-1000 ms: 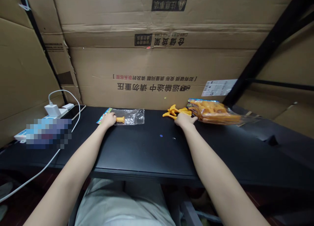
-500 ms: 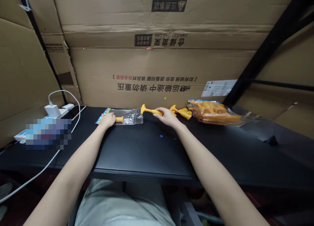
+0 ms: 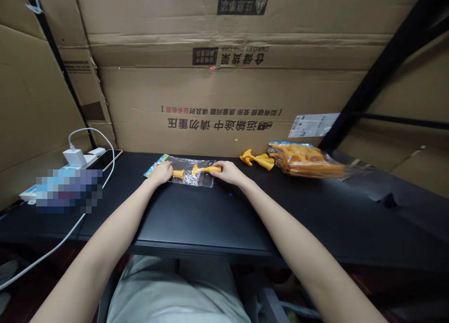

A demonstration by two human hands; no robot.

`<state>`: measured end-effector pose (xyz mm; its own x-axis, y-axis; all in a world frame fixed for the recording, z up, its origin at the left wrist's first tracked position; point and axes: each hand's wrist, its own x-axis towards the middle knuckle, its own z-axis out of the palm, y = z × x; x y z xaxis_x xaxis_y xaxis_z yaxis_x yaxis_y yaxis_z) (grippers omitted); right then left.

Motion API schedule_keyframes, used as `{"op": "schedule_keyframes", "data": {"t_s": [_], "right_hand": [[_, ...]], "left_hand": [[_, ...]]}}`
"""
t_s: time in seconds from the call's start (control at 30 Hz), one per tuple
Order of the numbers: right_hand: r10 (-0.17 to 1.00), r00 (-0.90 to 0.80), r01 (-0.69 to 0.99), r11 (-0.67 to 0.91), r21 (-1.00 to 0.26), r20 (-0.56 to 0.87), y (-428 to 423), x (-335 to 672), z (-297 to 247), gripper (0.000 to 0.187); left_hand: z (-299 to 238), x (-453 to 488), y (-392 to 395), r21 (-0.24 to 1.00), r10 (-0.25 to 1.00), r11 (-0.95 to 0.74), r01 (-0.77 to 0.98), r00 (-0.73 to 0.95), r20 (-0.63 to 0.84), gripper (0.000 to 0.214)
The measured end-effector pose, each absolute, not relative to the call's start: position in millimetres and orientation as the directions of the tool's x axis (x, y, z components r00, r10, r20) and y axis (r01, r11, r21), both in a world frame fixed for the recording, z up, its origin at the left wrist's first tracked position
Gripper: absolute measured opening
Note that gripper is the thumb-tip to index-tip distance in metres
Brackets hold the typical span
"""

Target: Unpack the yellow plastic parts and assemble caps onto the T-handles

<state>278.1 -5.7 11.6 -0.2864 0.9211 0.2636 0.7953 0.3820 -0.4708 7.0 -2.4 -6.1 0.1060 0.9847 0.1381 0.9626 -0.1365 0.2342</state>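
Note:
A clear plastic bag [image 3: 188, 177] with a colourful header card [image 3: 151, 170] lies flat near the back of the black table. My left hand [image 3: 162, 172] is closed on its card end, fingers over the plastic. Just beside those fingers, an orange toy piece [image 3: 178, 174] with a flared end shows inside the bag. My right hand [image 3: 228, 173] pinches the handle of an orange toy hammer [image 3: 206, 169]. The hammer's head points left over the bag's right part; whether it is inside or on top I cannot tell. More loose orange toy pieces [image 3: 257, 159] lie to the right.
A filled pack of orange toys [image 3: 305, 161] lies at the back right. To the left are a power strip [image 3: 30, 194] with a white charger [image 3: 75, 158], a cable [image 3: 111, 173] and a phone [image 3: 111, 158]. A cardboard wall [image 3: 224, 89] stands behind the table.
My right hand has carried the toy hammer left and down onto the bag, away from the loose pieces. My left hand and the bag have shifted slightly right.

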Motion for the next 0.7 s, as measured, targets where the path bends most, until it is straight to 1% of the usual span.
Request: {"op": "schedule_keyframes", "data": {"t_s": [0.1, 0.17, 0.23, 0.3, 0.33, 0.4, 0.5, 0.57, 0.7], "right_hand": [[0.953, -0.189, 0.816, 0.287, -0.502, 0.237, -6, 269, 9, 0.021], [0.966, -0.179, 0.779, 0.256, -0.572, 0.189, -6, 265, 6, 0.023], [0.962, -0.236, 0.697, 0.267, -0.666, 0.138, -6, 263, 2, 0.029], [0.937, -0.331, 0.597, 0.302, -0.743, 0.115, -4, 261, -3, 0.040], [0.921, -0.370, 0.554, 0.327, -0.766, 0.126, -3, 261, -6, 0.043], [0.895, -0.403, 0.494, 0.390, -0.777, 0.192, 0, 259, -12, 0.040], [0.877, -0.359, 0.471, 0.466, -0.749, 0.319, 7, 256, -21, 0.032], [0.880, -0.312, 0.481, 0.472, -0.739, 0.359, 11, 253, -27, 0.034], [0.891, -0.258, 0.469, 0.454, -0.757, 0.375, 20, 247, -35, 0.039]], "left_hand": [[-9, 17, -4, 0.231, 0.980, -0.170, 0.958, 0.140, 0.142, 0.044], [-11, 21, -3, 0.235, 0.974, -0.194, 0.952, 0.159, 0.159, 0.042], [-14, 24, -2, 0.240, 0.969, -0.217, 0.946, 0.179, 0.171, 0.042], [-16, 27, -2, 0.239, 0.963, -0.242, 0.940, 0.204, 0.174, 0.042], [-16, 28, -3, 0.235, 0.960, -0.256, 0.938, 0.219, 0.173, 0.041], [-16, 31, -5, 0.226, 0.954, -0.282, 0.932, 0.246, 0.174, 0.042], [-14, 36, -10, 0.222, 0.945, -0.310, 0.924, 0.275, 0.178, 0.043], [-12, 40, -13, 0.221, 0.941, -0.325, 0.920, 0.291, 0.173, 0.045], [-10, 44, -16, 0.220, 0.946, -0.319, 0.922, 0.298, 0.125, 0.050]]}}
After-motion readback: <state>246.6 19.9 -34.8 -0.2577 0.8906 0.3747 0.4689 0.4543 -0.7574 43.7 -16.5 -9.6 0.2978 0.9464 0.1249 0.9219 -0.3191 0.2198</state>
